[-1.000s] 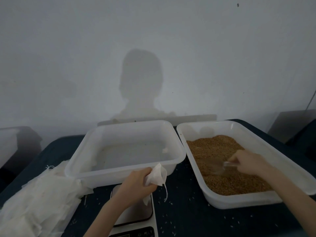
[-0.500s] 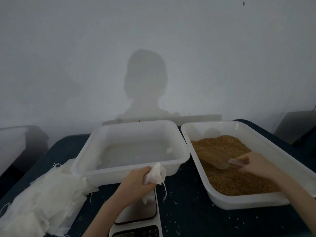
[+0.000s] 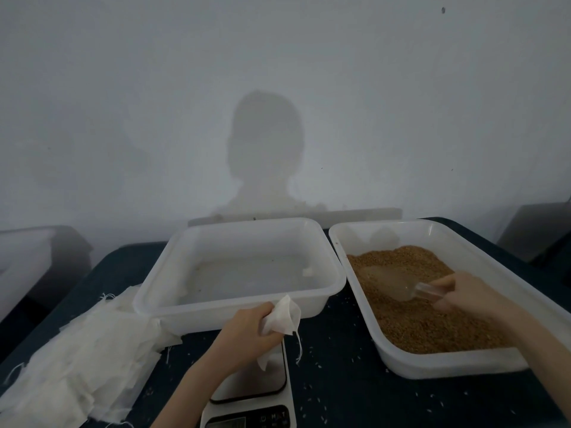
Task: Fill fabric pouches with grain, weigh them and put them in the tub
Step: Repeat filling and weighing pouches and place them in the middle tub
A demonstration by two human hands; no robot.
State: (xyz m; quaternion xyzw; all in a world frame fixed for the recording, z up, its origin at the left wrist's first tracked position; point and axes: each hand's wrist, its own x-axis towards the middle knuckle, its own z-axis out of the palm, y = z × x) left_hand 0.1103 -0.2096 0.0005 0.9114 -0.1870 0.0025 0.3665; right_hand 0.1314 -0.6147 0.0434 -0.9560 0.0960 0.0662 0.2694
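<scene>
Scooping underway: a clear scoop (image 3: 391, 281) is gripped by the right hand (image 3: 472, 293) in the grain (image 3: 432, 319), right counter edge. A pouch (image 3: 282, 318) is clenched in the left hand (image 3: 247, 333) above the scale (image 3: 251, 390). Spillage is likely if the pouch mouth is held shut.

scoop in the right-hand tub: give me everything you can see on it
The scoop is clear, colourless plastic by its look, with a rounded bowl and a short stubby handle. The right hand holds the handle in its grip. It lies low and tilted, bowl pointing left, over the brown grain in the white tub. Grain shows through the bowl; whether it is loaded cannot be told.
</scene>
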